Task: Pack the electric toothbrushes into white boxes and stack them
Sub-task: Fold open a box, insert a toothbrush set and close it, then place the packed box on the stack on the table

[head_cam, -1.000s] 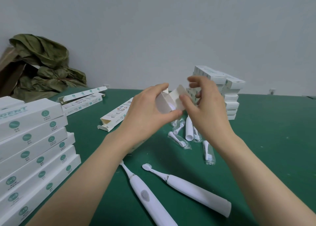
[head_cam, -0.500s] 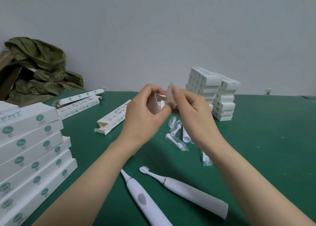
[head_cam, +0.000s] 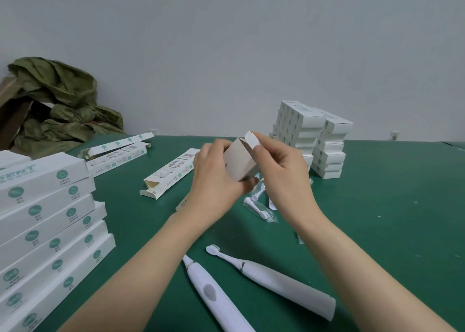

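At the bottom centre of the frame two white plastic electric toothbrushes are lying side by side on the dark green table top point(head_cam: 377, 218). The left toothbrush point(head_cam: 214, 294) is showing a grey oval button, and the right toothbrush point(head_cam: 276, 281) is pointing its bristled head toward the upper left. Filling the lower left, a tall stack of long white cardboard boxes with round green marks point(head_cam: 45, 231) is sitting at the table edge.

Just above centre, both bare hands are holding one white cardboard box point(head_cam: 240, 161) off the table, its open end tilted up. The left hand point(head_cam: 216, 180) is curling its fingers and thumb round the body of the box, while the right hand point(head_cam: 281, 173) is pinching the end flap point(head_cam: 251, 138) between thumb and forefinger.

Under the hands, small white brush heads in clear plastic wrappers point(head_cam: 259, 209) are lying on the table. Left of them a long printed white box with an open end point(head_cam: 171, 178) is lying flat — and further toward the upper left two more long white boxes point(head_cam: 118, 150) are lying near each other.

At the far edge, right of centre, a double stack of white boxes point(head_cam: 327, 145) is standing behind the right hand. In the upper left a crumpled olive-green sheet point(head_cam: 57, 100) is heaped against the pale grey wall, beside brown cardboard point(head_cam: 12, 110).
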Tool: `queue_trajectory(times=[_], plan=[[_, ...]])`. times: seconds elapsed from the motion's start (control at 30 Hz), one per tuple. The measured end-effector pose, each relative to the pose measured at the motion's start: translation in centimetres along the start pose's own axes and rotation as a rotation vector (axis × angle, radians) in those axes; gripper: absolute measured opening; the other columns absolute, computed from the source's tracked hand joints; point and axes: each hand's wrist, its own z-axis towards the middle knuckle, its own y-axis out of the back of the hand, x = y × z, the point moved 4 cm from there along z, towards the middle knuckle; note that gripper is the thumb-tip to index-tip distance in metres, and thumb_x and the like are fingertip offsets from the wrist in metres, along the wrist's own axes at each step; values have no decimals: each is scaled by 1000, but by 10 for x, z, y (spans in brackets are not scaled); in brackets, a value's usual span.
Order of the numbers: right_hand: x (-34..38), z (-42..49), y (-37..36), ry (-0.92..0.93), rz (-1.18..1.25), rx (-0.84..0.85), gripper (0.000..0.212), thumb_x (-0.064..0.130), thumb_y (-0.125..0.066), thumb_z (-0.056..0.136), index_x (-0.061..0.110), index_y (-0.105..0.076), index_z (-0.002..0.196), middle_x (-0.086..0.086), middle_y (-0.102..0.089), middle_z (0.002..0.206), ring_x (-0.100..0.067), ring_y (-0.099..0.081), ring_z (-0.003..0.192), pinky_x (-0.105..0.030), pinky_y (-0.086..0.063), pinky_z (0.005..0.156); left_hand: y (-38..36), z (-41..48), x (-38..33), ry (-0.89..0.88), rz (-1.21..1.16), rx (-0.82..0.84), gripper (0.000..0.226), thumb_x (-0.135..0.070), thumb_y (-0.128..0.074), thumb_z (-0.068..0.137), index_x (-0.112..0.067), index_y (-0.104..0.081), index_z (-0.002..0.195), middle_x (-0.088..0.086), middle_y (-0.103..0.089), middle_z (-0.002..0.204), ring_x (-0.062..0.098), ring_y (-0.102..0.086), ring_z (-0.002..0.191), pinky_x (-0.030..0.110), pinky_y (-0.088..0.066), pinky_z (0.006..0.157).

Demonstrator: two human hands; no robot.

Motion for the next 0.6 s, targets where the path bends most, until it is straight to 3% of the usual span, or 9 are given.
queue_trajectory(times=[0.07, 0.13, 0.17, 0.23, 0.3, 0.43, 0.53, 0.6], plan=[[-7, 0, -2, 6, -67, -14, 32, 14, -43, 96, 21, -69, 114, -11, -58, 66, -8, -41, 56, -23, -34, 55, 1, 0, 3, -8, -16, -63, 53, -24, -85, 59, -22, -57, 104, -6, -48, 97, 12, -51, 90, 17, -40, 72], [-9, -1, -3, 41, -121, -55, 35, 15, -43, 98, 21, -61, 128, 8, -53, 61, -4, -42, 55, -14, -32, 55, 2, 1, 4, -45, -22, -99, 52, -26, -86, 55, -24, -62, 102, -7, -50, 90, 3, -50, 80, 8, -35, 66], [-8, -1, -4, 57, -139, -61, 36, 15, -43, 98, 20, -57, 131, 10, -59, 70, -1, -47, 60, -12, -35, 59, 3, 1, 4, -57, -29, -110, 52, -27, -85, 54, -25, -63, 101, -7, -50, 88, 1, -49, 80, 6, -35, 65], [-6, -2, -7, 73, -152, -49, 37, 16, -42, 100, 16, -52, 135, 4, -68, 107, 0, -56, 86, -12, -40, 77, 4, 1, 4, -74, -41, -118, 51, -27, -84, 54, -26, -65, 101, -6, -51, 85, -2, -48, 82, 4, -34, 64], [-6, -3, -9, 97, -170, -37, 38, 17, -40, 101, 13, -48, 138, 0, -59, 130, -9, -53, 113, -15, -37, 92, 4, 1, 3, -90, -39, -118, 48, -28, -81, 55, -28, -66, 100, -6, -51, 83, -3, -47, 81, 4, -33, 64], [-7, -8, -15, 168, -238, -40, 42, 19, -34, 102, 9, -39, 143, -3, -44, 145, -14, -40, 132, -7, -24, 100, 6, 2, 1, -109, -66, -119, 34, -32, -74, 58, -31, -63, 90, -4, -51, 80, -1, -47, 77, 6, -33, 60], [-7, -13, -24, 235, -344, -15, 48, 21, -30, 102, 4, -28, 146, -9, -29, 153, -17, -26, 142, 2, -7, 102, 7, 2, 0, -95, -48, -140, 27, -34, -57, 58, -22, -63, 81, -1, -49, 77, 3, -46, 67, 9, -33, 57], [-7, -11, -26, 255, -386, 22, 49, 19, -32, 101, 2, -25, 147, -12, -28, 154, -20, -26, 142, -4, -9, 106, 10, 4, -2, -107, -10, -127, 32, -36, -57, 59, -19, -65, 84, -2, -48, 76, 4, -45, 67, 10, -33, 57]])
